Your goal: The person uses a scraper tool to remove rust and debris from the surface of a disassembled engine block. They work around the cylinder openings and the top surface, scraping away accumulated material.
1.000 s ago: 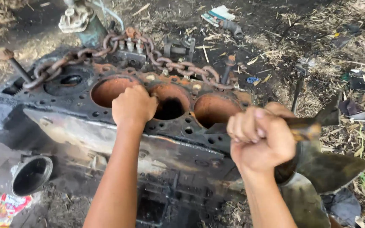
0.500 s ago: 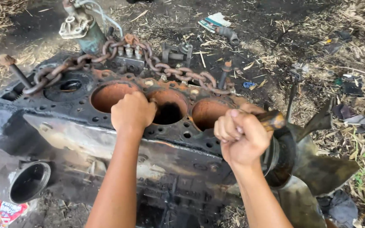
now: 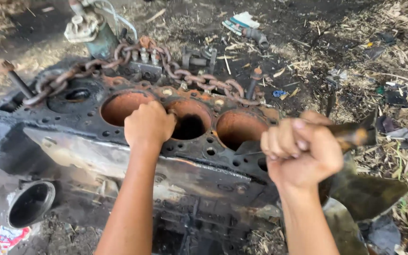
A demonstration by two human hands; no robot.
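A dirty black engine block (image 3: 95, 151) lies on the ground with several rusty cylinder bores (image 3: 121, 106) facing up. My left hand (image 3: 148, 124) grips the block's top face at the rim between two bores. My right hand (image 3: 301, 151) is clenched on a rusty metal tool handle (image 3: 352, 134) that points right, over the block's right end. A rusty chain (image 3: 185, 75) is draped along the block's far edge.
A dark fan blade (image 3: 369, 191) sticks out at the block's right end. A round pipe opening (image 3: 30, 204) shows at lower left. Loose engine parts (image 3: 88, 28) and a hose piece (image 3: 256, 35) lie on the oily, straw-strewn dirt behind.
My right hand with the tool handle swung left toward the bores, then back right and a little lower. My left hand stayed on the block.
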